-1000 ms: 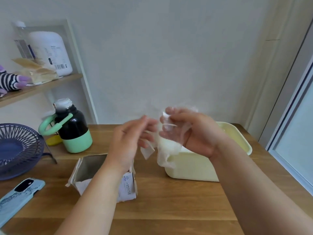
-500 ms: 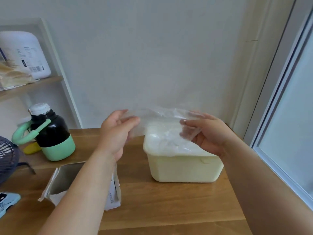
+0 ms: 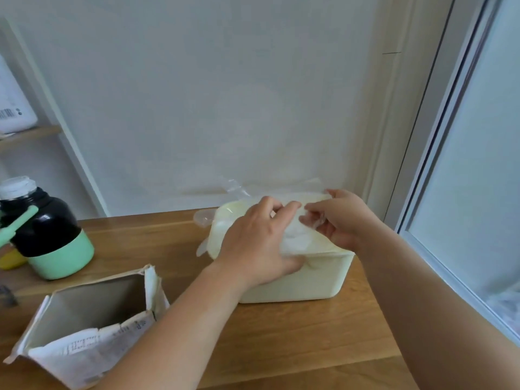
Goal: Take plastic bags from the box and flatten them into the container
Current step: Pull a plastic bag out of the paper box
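Both hands had come down from half a second earlier, lowering the one clear plastic bag (image 3: 295, 237) from above the rim onto the open top of the single pale yellow rectangular plastic container (image 3: 295, 285); the left hand (image 3: 259, 243) lay over the bag's near left part with fingers bent onto the film and thumb against the container's front wall; the right hand (image 3: 340, 220), just beside it, pinched the bag's right part with curled fingers (image 3: 312, 220); the two hands' fingertips were almost touching over the container's middle. How many bags already lay beneath could not be told. One torn, open-topped white cardboard box (image 3: 92, 313) stood at the near left of the wooden table (image 3: 281, 333), well apart from the container, its inside showing only grey walls. One black flask with a mint-green base (image 3: 47, 235) stood at the far left; one white plastic jug (image 3: 14, 108) sat on a shelf above it.
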`<action>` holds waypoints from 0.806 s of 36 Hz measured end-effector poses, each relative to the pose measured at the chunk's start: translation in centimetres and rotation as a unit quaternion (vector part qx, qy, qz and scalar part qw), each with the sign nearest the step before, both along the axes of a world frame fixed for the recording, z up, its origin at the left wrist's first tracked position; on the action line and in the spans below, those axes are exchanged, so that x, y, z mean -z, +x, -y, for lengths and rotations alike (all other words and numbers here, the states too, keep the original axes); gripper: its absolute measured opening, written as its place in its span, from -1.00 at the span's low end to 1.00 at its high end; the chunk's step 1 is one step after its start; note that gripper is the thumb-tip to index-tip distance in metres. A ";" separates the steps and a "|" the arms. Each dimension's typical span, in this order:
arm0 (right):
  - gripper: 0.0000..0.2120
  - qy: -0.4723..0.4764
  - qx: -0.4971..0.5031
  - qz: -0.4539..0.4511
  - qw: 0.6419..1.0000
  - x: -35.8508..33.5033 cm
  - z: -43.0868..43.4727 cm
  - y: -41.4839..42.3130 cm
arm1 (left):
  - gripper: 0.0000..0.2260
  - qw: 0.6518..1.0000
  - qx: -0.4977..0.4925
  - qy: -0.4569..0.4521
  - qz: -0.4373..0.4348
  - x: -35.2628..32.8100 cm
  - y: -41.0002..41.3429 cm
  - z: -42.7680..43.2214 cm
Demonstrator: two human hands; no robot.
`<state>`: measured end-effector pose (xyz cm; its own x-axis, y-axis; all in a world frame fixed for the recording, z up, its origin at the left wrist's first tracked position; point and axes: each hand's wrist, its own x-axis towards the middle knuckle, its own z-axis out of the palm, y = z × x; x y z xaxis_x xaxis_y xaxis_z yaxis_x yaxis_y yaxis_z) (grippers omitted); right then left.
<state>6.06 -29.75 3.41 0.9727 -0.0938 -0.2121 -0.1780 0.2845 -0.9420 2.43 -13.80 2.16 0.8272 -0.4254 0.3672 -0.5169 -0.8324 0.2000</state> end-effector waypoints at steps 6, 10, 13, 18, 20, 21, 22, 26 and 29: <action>-0.33 0.023 -0.021 -0.011 0.999 -0.2 0.7 -0.3 | -0.74 0.983 0.073 -0.164 0.046 0.9 0.8 -1.1; -0.32 0.010 -0.001 -0.023 1.000 0.0 1.3 0.0 | -0.81 0.973 0.060 -0.218 0.052 0.3 0.8 -3.3; -0.32 -0.006 0.007 -0.028 1.000 0.2 2.0 0.2 | -0.77 0.962 0.047 -0.269 0.007 -0.5 0.2 -5.0; -0.31 -0.058 0.002 -0.040 0.997 0.1 2.7 0.2 | -0.57 0.926 0.016 -0.376 0.026 -1.5 0.3 -7.9; -0.30 -0.085 -0.004 -0.044 0.995 0.0 2.7 0.2 | -0.53 0.913 0.002 -0.406 0.046 -1.8 0.5 -8.2; -0.31 -0.099 -0.008 -0.046 0.994 0.0 2.6 0.3 | -0.55 0.911 0.002 -0.409 0.051 -1.9 0.7 -8.0; -0.31 -0.118 -0.012 -0.047 0.992 0.1 2.5 0.3 | -0.60 0.917 0.002 -0.396 0.051 -1.9 1.0 -7.5; -0.31 -0.345 0.019 -0.007 0.939 0.4 2.3 0.7 | -0.81 0.976 -0.001 -0.216 -0.011 -1.6 2.4 -5.2; -0.33 -0.560 0.044 0.112 0.820 -0.2 2.2 0.2 | -0.68 0.993 -0.017 -0.080 -0.090 -1.5 3.4 -4.7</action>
<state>6.29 -31.97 3.65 0.9547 -0.1787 0.2379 0.0109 -0.7780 -0.6281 5.87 -9.14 3.65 0.8986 -0.3435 0.2730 -0.4324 -0.7990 0.4179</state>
